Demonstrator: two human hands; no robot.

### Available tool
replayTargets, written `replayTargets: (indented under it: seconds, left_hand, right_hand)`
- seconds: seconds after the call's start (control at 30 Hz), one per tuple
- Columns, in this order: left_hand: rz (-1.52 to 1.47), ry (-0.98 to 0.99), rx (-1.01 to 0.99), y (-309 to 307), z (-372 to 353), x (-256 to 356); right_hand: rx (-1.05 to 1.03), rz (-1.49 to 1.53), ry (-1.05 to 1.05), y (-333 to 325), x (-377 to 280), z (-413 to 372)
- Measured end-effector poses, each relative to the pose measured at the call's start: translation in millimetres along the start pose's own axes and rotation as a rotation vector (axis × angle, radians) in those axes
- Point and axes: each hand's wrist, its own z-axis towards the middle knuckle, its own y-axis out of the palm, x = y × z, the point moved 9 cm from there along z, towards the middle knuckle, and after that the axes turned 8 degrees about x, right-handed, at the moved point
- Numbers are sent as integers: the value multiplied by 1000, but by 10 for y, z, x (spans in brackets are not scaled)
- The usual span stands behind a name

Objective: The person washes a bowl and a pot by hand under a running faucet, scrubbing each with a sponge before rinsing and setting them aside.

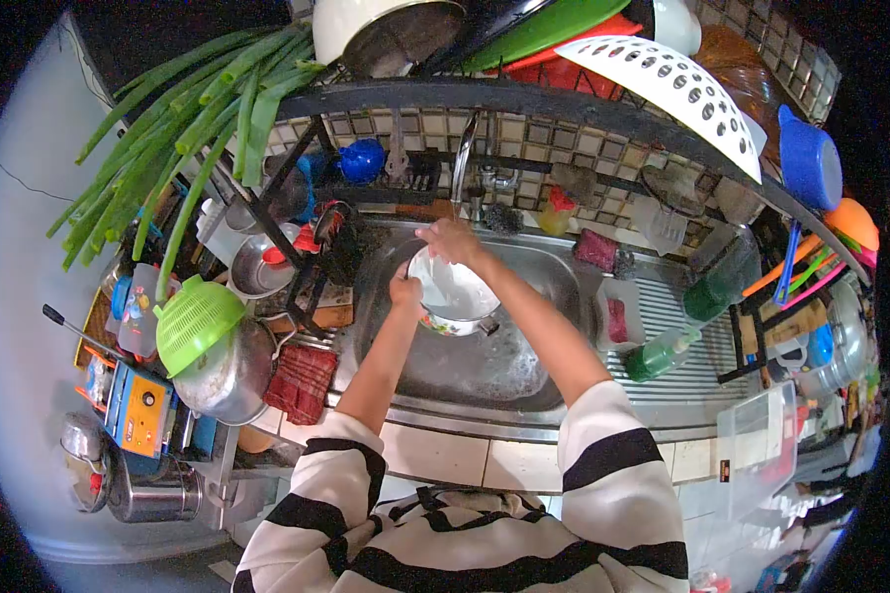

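Bowl held over the sink, below the tap. Left hand clamps the near-left rim, fingers closed on it, their tips hidden behind the wall. Right hand covers the far rim, fingers curled over the edge, apparently gripping. Bowl tilted, mouth facing up and towards the wearer; round, so no long axis. Underside hidden. Outer wall carries a coloured pattern, too small to make out. Label on green bottle illegible.

Green colander, spring onions, red cloth
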Motion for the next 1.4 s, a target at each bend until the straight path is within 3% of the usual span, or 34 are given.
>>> replayTargets:
  seconds: [0.03,0.07,0.1,0.13,0.17,0.2,0.27,0.3,0.33,0.37,0.43,0.47,0.57,0.63,0.67,0.73,0.77,0.83,0.87,0.93,0.97,1.03,1.1,1.17,1.23,1.3,1.4]
  left_hand:
    - [25,-169,21,-41,-148,-62]
    - [342,-271,48,-161,-218,-119]
    - [340,-271,48,-181,-279,-75]
    - [272,-406,54,-214,-379,-144]
    - [202,-539,59,-251,-459,-240]
    - [200,-537,59,-335,-387,-345]
    - [-28,-865,-93,-374,-315,-909]
    - [-27,-863,-95,-404,-297,-931]
    - [-136,-945,-81,-405,-333,-981]
    - [-247,-1024,-66,-374,-422,-960]
    - [-251,-1001,-107,-345,-542,-786]
    - [-257,-1029,-106,-331,-630,-696]
    - [-293,-1017,-182,-312,-695,-644]
    - [-280,-964,-422,-193,-725,-578]
    - [-279,-962,-423,-224,-653,-628]
    - [-304,-1211,-534,-232,-706,-798]
    - [-303,-1210,-535,-175,-810,-657]
    - [97,-861,-450,-205,-770,-392]
    - [96,-861,-452,-147,-789,-335]
    - [396,-459,-377,-115,-562,-63]
    - [396,-459,-380,-46,-453,-140]
    - [783,249,-188,135,-73,216]
    - [800,249,-182,334,-183,373]
    - [817,252,-177,460,-130,389]
    - [799,995,-454,923,-424,678]
    - [729,973,-510,1147,-598,804]
    - [710,907,-512,1167,-614,932]
  right_hand:
    - [-2,2,2,91,80,11]
    - [-14,362,-2,158,82,4]
    - [-27,720,-6,184,95,6]
    - [-28,719,-7,125,85,-29]
    - [-108,454,-21,92,48,-95]
    - [-185,188,-34,65,19,-153]
    - [-215,114,58,-30,13,-206]
    - [-243,39,150,-46,94,-229]
    - [-207,220,123,94,250,-155]
    - [-207,220,122,68,275,-189]
    - [-307,176,-193,103,30,-314]
    - [-330,97,-60,149,162,-311]
    - [-207,74,-136,14,100,-247]
    - [-232,59,-75,-3,136,-204]
    - [-258,43,-12,4,181,-197]
    - [-264,159,107,42,272,-198]
    - [-270,274,229,88,388,-206]
    - [-200,369,296,119,533,-207]
    - [-132,465,362,86,596,-214]
    - [-112,402,480,60,726,-264]
    - [-88,338,597,30,863,-320]
    - [-47,164,498,-45,987,-304]
    - [-11,-10,400,-148,1007,-315]
    - [91,3,560,-343,1125,-440]
    - [149,-17,622,-350,1224,-483]
    - [203,-33,682,-301,1360,-494]
    - [262,279,740,-150,1524,-506]
